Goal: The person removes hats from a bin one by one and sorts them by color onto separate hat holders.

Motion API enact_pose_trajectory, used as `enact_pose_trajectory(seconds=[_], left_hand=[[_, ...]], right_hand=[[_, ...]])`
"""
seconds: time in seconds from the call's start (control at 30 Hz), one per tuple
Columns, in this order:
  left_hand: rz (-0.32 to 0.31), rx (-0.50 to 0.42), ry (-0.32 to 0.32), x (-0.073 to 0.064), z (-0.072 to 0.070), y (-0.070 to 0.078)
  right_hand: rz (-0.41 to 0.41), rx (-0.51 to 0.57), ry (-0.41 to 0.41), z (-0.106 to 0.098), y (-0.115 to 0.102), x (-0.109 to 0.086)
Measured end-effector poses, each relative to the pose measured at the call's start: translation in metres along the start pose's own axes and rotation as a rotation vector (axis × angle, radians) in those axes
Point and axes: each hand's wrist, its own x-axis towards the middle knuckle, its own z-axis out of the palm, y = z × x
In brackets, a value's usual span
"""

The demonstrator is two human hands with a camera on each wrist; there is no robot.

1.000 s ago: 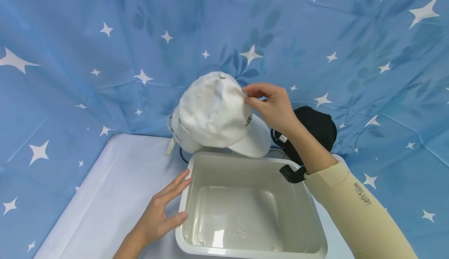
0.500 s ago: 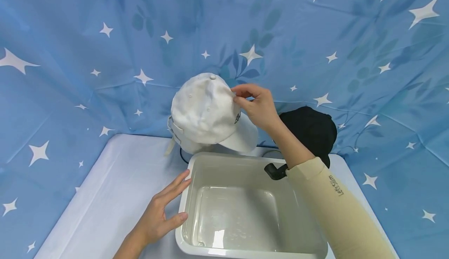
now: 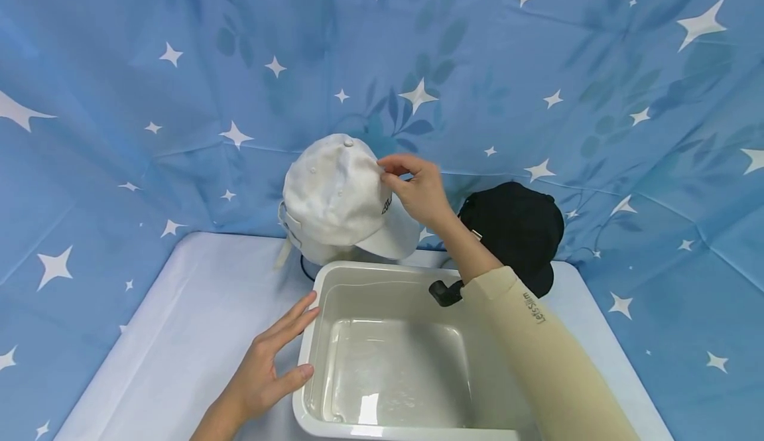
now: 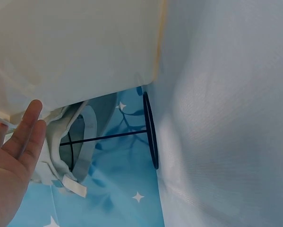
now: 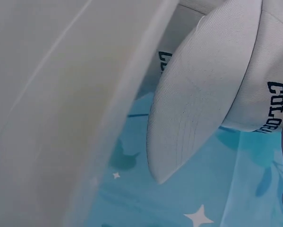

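Note:
My right hand (image 3: 418, 192) pinches a white baseball cap (image 3: 331, 195) between thumb and fingertips at the front of the crown. The cap's brim points right, and dark lettering shows above it. A second white cap (image 5: 179, 33) with similar lettering is partly hidden behind it in the right wrist view. Beneath the caps, the left wrist view shows a thin black wire stand with a ring base (image 4: 150, 130). Fingers spread, my left hand (image 3: 259, 368) touches the left rim of a pale rectangular basin (image 3: 382, 266).
A black cap (image 3: 513, 229) sits at the back right, partly behind my right forearm. The basin stands on a white-covered table (image 3: 179, 321), in front of the white caps. Behind the table hangs a blue curtain (image 3: 197, 89) with white stars.
My right hand has moved left with the white cap, and slightly down, uncovering more of the black cap. My left hand stays at the basin rim. The head view has shifted slightly.

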Motion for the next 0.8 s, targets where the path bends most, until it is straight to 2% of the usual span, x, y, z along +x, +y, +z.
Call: enact_pose_trajectory(seconds=[0.4,0.8], left_hand=[[0.012,0.001,0.0,-0.001,-0.001,-0.003],[0.019,-0.003,-0.005,-0.001,-0.002,-0.002]], right_hand=[[0.068,-0.039,-0.056,0.013,0.009,-0.002],[0.036,-0.091,-0.079,0.028,0.015,-0.001]])
